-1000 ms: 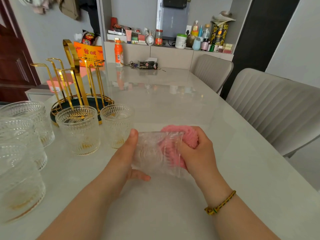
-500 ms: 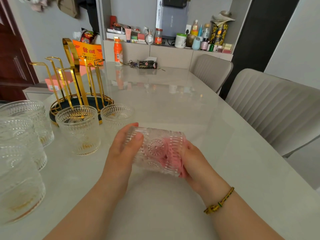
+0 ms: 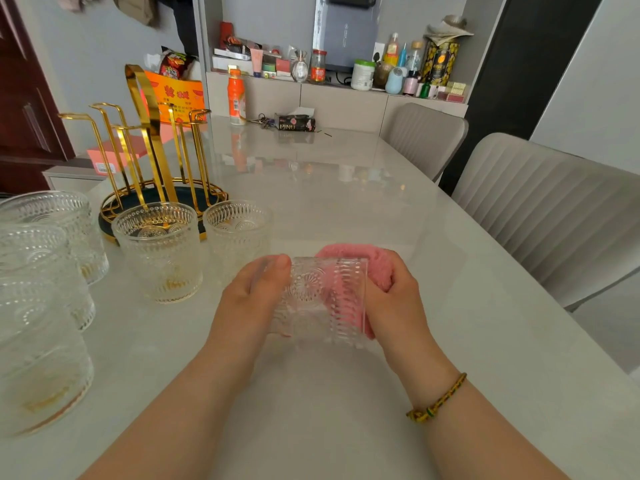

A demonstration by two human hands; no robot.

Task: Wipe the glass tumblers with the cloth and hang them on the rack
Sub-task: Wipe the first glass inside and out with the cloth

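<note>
Head view, surface: you worked at a pale, glossy table [image 3: 346, 188] whose far end mirrored the clutter behind it.
Room, left: a dark red-brown door [image 3: 20, 116] stood past the table's left corner, against a grey wall.
Standing tumblers [image 3: 159, 251]: five embossed glasses stood upright on the left part of the table. Three were along the left edge and two further right, just in front of the rack. Several had yellowish residue in the bottom.
Rack [image 3: 152, 133]: gold, with hooked upright pegs on a round dark base.
Left hand [image 3: 252, 299]: you curled it round the base end of the held tumbler, thumb on top.
Held tumbler [image 3: 311, 296]: it lay on its side between your hands, mouth to the right, low over the table. I cannot tell whether it touched.
Cloth [image 3: 360, 261]: pink, pushed into the mouth, showing through the glass and bunching out past the rim.
Right hand [image 3: 394, 299]: you gripped the cloth at the rim. A woven yellow-green bracelet [image 3: 438, 400] sat on that wrist.
Chairs [image 3: 554, 209]: two grey ribbed ones stood along the right side.
Shelf [image 3: 339, 86]: a wall recess crowded with bottles, jars and boxes.
Writing: "PINO" was printed on a dark pack [image 3: 296, 123] lying beside keys [image 3: 264, 121] at the far end. The orange bottle [image 3: 237, 98] had a white label too small to read. The orange sheet [image 3: 176, 95] behind the rack bore red characters I could not make out.
</note>
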